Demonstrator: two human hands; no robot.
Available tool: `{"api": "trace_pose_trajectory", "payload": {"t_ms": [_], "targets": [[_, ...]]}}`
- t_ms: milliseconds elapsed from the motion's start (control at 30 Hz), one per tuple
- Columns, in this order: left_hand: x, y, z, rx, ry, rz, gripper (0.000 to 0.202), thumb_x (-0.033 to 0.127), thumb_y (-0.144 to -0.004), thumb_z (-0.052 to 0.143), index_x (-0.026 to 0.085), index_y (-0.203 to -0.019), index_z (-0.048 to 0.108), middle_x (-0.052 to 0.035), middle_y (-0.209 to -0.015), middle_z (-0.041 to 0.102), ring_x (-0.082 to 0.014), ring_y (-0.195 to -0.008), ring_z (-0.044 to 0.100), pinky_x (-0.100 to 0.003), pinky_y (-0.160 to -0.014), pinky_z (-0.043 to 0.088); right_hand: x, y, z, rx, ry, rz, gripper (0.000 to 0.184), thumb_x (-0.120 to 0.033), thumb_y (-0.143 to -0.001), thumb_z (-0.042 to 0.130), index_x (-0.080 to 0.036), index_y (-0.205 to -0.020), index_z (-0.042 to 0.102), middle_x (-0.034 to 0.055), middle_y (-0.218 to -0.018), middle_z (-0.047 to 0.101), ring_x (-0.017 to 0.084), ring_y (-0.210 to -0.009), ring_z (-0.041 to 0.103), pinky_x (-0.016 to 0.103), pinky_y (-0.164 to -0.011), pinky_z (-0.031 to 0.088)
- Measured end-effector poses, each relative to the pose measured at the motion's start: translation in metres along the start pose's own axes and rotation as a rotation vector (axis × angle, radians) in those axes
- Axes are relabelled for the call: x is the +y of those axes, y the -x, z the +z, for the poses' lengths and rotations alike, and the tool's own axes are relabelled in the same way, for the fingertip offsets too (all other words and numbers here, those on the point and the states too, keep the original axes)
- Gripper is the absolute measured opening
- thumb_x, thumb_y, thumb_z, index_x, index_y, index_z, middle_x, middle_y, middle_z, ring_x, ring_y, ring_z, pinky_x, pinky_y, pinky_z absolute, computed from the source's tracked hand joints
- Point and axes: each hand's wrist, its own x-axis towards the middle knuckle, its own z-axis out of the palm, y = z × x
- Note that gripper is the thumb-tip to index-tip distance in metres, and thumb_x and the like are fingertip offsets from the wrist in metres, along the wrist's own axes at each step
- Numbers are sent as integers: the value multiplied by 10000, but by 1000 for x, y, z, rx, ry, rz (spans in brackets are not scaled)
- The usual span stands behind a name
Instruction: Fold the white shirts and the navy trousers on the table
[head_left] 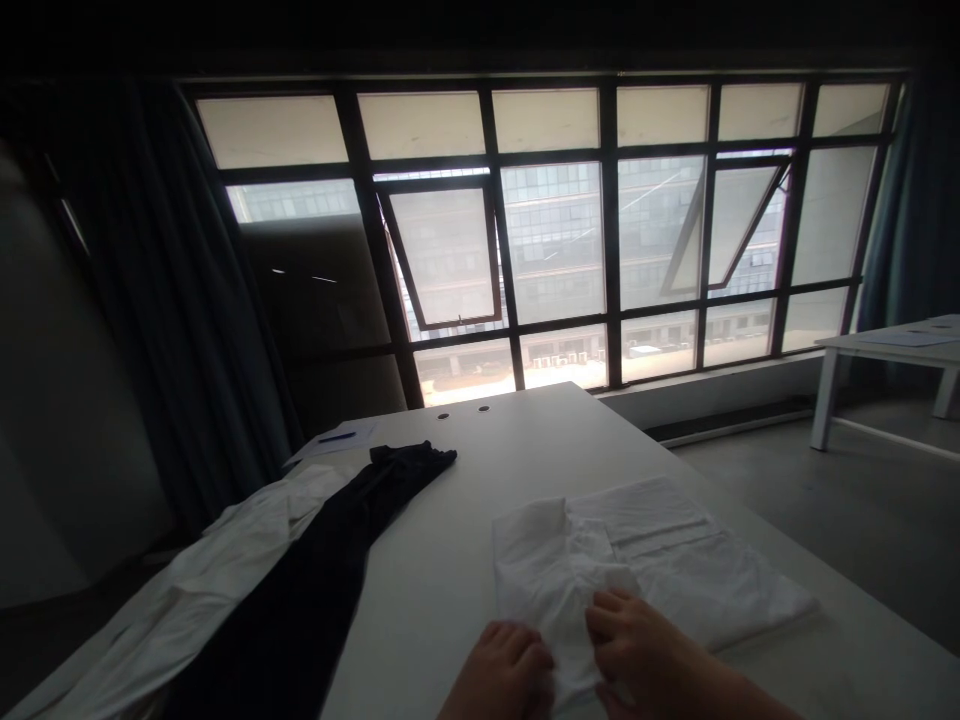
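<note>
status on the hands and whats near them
Left hand, right hand on folded white cloth garment, on white table. Long black garment lying left, apart.

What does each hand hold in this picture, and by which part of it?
The left hand and right hand both hold the folded white garment by a raised fold at its near edge; the grip's firmness cannot be told.

A folded shirt lies on the bench, the left hand and right hand on its near end. Left of it, trousers lie beside a second garment, with a sheet of paper and a pen beyond them. A window stands behind the bench, and another table stands off to the right.
</note>
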Motion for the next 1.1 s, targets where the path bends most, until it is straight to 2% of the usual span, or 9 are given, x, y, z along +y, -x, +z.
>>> {"api": "trace_pose_trajectory", "payload": {"t_ms": [67,167,333,600,667,733,800,933,1100], "targets": [[0,-1,2,-49,-71,-3,471,316,-909,599,270,-1372,523,-75,-1373,617,-268,-1197,608,-395,-1048,477,-2,-4,8,67,35,-84,217,-266,-822,604,-249,-1002,724,46,-1160,699,230,-1058,614,366,-952,468],[-7,2,4,-138,-158,19,780,344,-941,566,252,-1599,156,-93,-1627,290,-328,-1440,370,-481,-1177,335,0,-6,24,148,184,-271,512,-292,-959,498,-211,-1463,469,76,-1450,570,227,-1300,528,352,-1098,397],[-20,10,13,-249,-205,1,854,429,-998,505,230,-1601,-66,-128,-1634,141,-360,-1486,251,-529,-1178,311,11,0,38,207,389,-361,553,-305,-1028,423,-142,-1547,323,84,-1487,522,205,-1359,495,310,-1131,369],[-7,13,-20,-416,75,-39,427,378,-1064,362,305,-1468,480,-72,-1460,554,-271,-1276,583,-366,-1045,470,8,5,57,124,310,-396,340,-262,-991,530,-191,-1314,608,79,-1301,681,214,-1146,670,264,-940,516],[-2,11,-47,-430,270,-95,319,435,-1015,476,365,-1280,640,0,-1223,722,-231,-1021,706,-308,-900,531,-1,2,41,-54,105,-334,255,-256,-954,588,-259,-1189,687,33,-1151,755,194,-988,727,236,-803,549],[-7,4,-71,-234,399,-315,273,477,-970,540,377,-1188,670,32,-1104,737,-202,-913,700,-277,-803,532,-7,-8,12,-203,-171,-183,210,-296,-925,627,-316,-1113,717,-15,-1013,781,167,-847,738,214,-697,541],[-24,-7,-82,-59,418,-461,259,474,-925,571,307,-1082,692,-4,-1058,721,-211,-928,672,-282,-790,520,-3,-27,-20,-114,-383,50,242,-386,-906,641,-322,-1132,703,-15,-1015,768,160,-858,721,216,-737,534],[-77,-32,-64,206,441,-718,555,550,-877,493,169,-1266,604,-126,-1242,656,-262,-1081,624,-340,-886,495,36,-83,-43,144,-480,403,319,-355,-923,570,-213,-1190,673,94,-1222,698,206,-1118,643,300,-984,461],[-97,-44,-34,166,415,-730,533,576,-904,415,174,-1110,696,-90,-1046,726,-246,-955,647,-310,-831,477,83,-129,-11,-33,-530,548,429,-365,-800,692,-163,-1179,693,113,-1111,731,219,-948,685,294,-805,518]]}}
